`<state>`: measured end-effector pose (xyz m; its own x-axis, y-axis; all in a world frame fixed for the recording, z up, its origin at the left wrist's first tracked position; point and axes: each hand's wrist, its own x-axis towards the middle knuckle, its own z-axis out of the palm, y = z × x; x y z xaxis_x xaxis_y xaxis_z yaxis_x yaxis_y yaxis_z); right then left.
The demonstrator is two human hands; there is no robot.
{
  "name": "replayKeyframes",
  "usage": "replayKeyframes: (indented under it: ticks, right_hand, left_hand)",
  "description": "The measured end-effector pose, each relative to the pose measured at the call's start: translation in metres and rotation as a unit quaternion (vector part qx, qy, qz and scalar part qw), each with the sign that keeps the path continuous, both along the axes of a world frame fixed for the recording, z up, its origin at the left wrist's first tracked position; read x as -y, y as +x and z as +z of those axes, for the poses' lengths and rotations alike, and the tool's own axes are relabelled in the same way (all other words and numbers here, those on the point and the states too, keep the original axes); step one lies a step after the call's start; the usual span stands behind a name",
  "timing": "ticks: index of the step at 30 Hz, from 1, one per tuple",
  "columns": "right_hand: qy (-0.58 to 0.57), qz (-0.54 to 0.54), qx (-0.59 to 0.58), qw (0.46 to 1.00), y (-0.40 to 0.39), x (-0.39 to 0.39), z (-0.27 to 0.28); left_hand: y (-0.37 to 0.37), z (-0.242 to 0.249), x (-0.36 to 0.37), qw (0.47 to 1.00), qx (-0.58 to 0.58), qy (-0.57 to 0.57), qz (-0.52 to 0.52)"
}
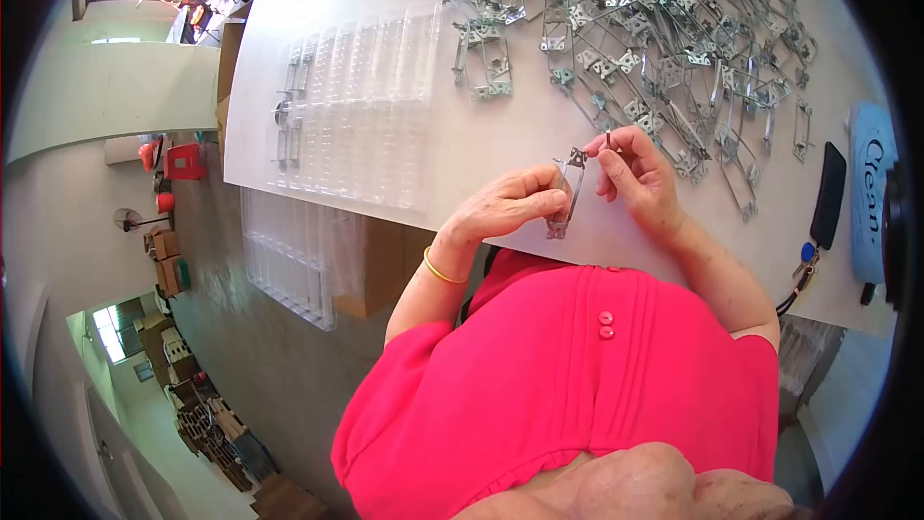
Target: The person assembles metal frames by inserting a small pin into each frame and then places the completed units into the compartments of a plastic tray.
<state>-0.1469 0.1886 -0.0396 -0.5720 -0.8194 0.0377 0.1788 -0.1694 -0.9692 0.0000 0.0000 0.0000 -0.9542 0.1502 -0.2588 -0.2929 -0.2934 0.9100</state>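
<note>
The left hand (505, 204) pinches a thin metal bracket (568, 195) by its long side, thumb and fingers closed on it, and holds it just above the near edge of the white table (481, 135). The right hand (640, 178) sits touching the bracket's far end, thumb and forefinger pressed together on a small dark pin-like piece (607, 141) right at the bracket's top tab. What that piece is exactly is too small to tell.

Seen from the bracket, the heap of loose brackets (654, 29) lies beyond it and to the right. The clear plastic tray (356, 106) lies beyond it and to the left, with 1 or 2 metal parts along the tray's left edge. A dark phone (829, 195) and a blue packet (871, 188) lie well to the bracket's right.

To do this fitting well, I judge that the left hand should keep the bracket steady and square to the eye. The right should bring the small piece straight onto the tab, with no twisting, since the thin frame looks easy to bend.
</note>
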Motion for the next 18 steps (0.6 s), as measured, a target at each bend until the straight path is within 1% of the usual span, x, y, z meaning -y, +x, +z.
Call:
replayKeyframes:
  ticks: [2,6,8,9,11,12,14,15,17,18]
  right_hand:
    - [0.02,-0.004,0.028,0.999,-0.002,0.0,0.002]
    - [0.036,0.009,0.035,0.999,0.0,0.001,-0.002]
    - [0.022,0.019,0.05,0.998,-0.002,0.0,0.001]
    - [0.023,0.018,0.05,0.998,-0.003,0.0,0.001]
    - [0.002,0.035,0.09,0.995,-0.006,0.0,0.0]
    - [0.003,0.035,0.09,0.995,-0.006,0.0,0.001]
    - [0.009,0.012,0.12,0.993,-0.006,0.001,0.003]
    - [0.01,0.012,0.12,0.993,-0.007,0.001,0.002]
    - [0.009,0.008,0.131,0.991,-0.008,0.001,0.001]
    - [0.009,0.009,0.13,0.991,-0.008,0.002,0.002]
  left_hand:
    - [-0.003,0.0,-0.001,1.0,-0.002,0.008,-0.03]
    - [0.001,0.0,0.002,0.999,0.024,0.018,-0.041]
    - [0.0,-0.001,0.003,0.999,0.018,-0.017,-0.048]
    - [0.0,-0.002,0.002,0.999,0.019,-0.016,-0.049]
    - [0.001,-0.006,0.001,0.999,0.029,0.011,-0.016]
    - [0.0,-0.002,-0.001,0.999,0.028,0.012,-0.017]
    - [-0.004,0.007,-0.007,0.992,0.067,-0.087,0.067]
    - [-0.004,0.004,-0.008,0.992,0.067,-0.086,0.067]
    - [-0.005,-0.004,-0.011,0.987,0.09,-0.08,0.11]
    - [-0.005,-0.005,-0.013,0.987,0.089,-0.079,0.11]
